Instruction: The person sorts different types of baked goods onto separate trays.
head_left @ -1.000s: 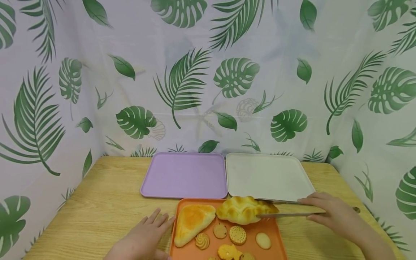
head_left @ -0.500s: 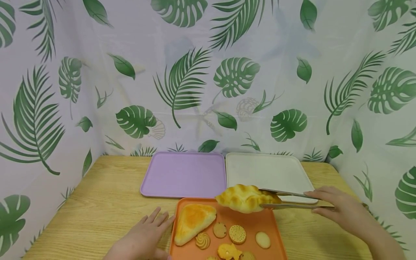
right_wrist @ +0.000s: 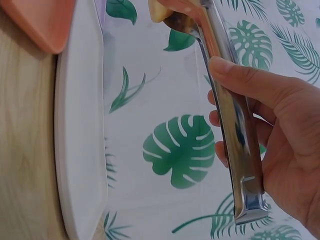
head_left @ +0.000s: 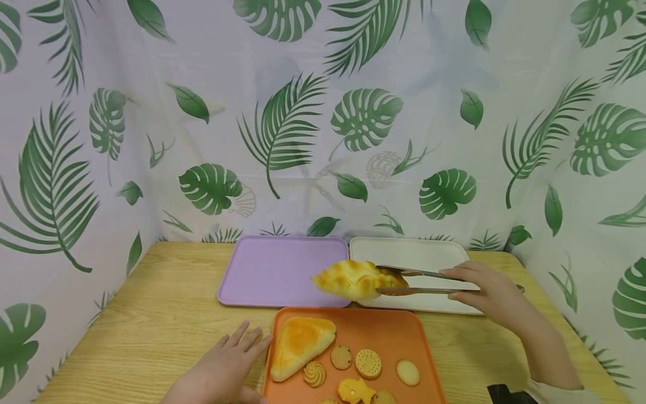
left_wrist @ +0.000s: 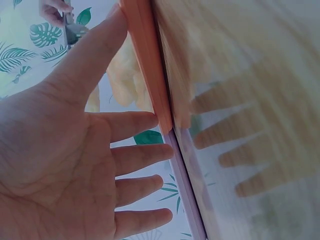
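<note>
My right hand (head_left: 487,289) grips a pair of metal tongs (right_wrist: 235,140), thumb on one side and fingers on the other. Between the tong tips hangs a golden braided bread (head_left: 348,279), raised over the inner edges of the purple tray (head_left: 282,269) and the white tray (head_left: 449,303). My left hand (head_left: 222,367) has its fingers straight and spread; its fingertips touch the left rim of the orange tray (head_left: 404,325). On that tray lie a triangular toast-like bread (head_left: 303,345) and several cookies, among them a round dotted cookie (head_left: 368,365) and a pale oval cookie (head_left: 407,372).
The wooden table (head_left: 161,314) carries all three trays, purple and white side by side at the back, orange in front. A leaf-patterned cloth (head_left: 292,112) hangs behind and along both sides of the table. The orange tray's near end runs out of the head view.
The right hand has lifted the braided bread off the orange tray with the tongs and carried it forward and slightly left, above the back trays. The left hand has stayed in place.
</note>
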The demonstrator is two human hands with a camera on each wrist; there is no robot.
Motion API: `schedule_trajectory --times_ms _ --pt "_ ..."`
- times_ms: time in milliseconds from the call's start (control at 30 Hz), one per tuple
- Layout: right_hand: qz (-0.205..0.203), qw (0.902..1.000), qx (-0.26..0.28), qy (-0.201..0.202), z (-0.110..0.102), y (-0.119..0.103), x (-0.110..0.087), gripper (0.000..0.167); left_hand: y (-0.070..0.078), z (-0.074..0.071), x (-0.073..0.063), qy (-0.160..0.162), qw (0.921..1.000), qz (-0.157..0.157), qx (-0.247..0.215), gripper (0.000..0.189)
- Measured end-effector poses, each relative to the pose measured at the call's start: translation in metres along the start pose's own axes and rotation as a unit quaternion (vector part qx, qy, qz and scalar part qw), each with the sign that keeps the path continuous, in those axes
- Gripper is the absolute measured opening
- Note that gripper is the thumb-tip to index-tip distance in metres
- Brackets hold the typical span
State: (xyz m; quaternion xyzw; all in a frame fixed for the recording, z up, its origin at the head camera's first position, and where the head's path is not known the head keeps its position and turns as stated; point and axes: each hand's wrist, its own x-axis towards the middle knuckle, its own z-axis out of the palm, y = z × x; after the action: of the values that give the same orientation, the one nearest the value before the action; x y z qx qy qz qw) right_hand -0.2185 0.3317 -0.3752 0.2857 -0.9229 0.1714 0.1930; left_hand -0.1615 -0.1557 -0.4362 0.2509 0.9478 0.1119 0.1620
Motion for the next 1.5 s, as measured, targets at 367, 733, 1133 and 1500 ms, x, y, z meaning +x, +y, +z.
schedule_trajectory --times_ms 367,733,1133,1500 --pt "-0.003 0.9988 0.032 -0.037 0.023 -0.001 0.061 0.039 0.000 -0.003 0.000 -0.006 1.0000 -0.005 -0.006 0.102" --pt "0.012 0.9968 0.034 -0.072 0.062 0.005 0.115 0.039 -0.002 -0.003 0.001 -0.015 0.9997 0.000 -0.017 0.102" --pt "0.064 0.9894 0.016 -0.129 0.114 0.013 0.148 0.045 -0.002 -0.002 0.002 -0.017 0.9997 -0.009 -0.017 0.103" --pt "0.051 0.9861 -0.077 -0.139 0.125 0.010 0.146 0.051 -0.002 -0.001 0.002 -0.017 0.9996 -0.006 -0.022 0.102"
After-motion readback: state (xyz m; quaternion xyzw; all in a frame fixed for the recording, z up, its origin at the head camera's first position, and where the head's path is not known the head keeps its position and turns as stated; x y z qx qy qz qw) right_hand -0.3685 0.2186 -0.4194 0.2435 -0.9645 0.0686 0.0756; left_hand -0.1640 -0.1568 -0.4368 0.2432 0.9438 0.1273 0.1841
